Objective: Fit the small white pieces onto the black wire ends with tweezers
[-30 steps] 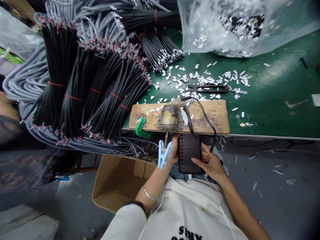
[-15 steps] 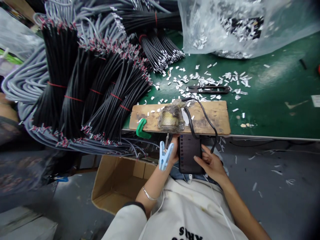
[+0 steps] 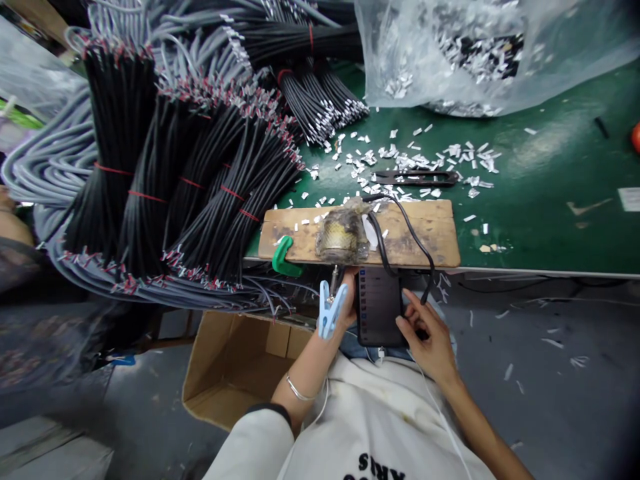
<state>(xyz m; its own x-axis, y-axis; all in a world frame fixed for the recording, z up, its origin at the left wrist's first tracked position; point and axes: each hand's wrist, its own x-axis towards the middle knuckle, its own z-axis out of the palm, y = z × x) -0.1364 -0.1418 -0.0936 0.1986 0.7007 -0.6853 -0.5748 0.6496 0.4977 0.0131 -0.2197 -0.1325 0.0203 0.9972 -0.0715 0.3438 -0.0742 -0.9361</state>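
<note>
Below the table edge, my left hand (image 3: 350, 298) holds a dark phone (image 3: 381, 310) by its left side; its fingers are partly hidden behind the phone. A white cable is plugged into the phone's lower end. My right hand (image 3: 425, 333) is at the phone's right edge, thumb and fingers apart, holding nothing. A light blue clip (image 3: 331, 310) hangs in front of my left wrist, below a wooden board (image 3: 425, 230). On the board sit a taped yellowish device (image 3: 341, 237), a green hook-like piece (image 3: 286, 259) and a black cord (image 3: 413, 230).
Bundles of black cables (image 3: 165, 167) with red bands fill the left. Black tweezers-like snips (image 3: 417, 178) lie among silvery scraps on the green table (image 3: 550, 193). A plastic bag (image 3: 400, 60) of scraps stands behind. An open cardboard box (image 3: 230, 360) is below; another person's arm (image 3: 15, 230) shows left.
My right hand has shifted slightly right and down, its thumb moving off the phone's screen toward the edge. My left hand and the phone look unmoved.
</note>
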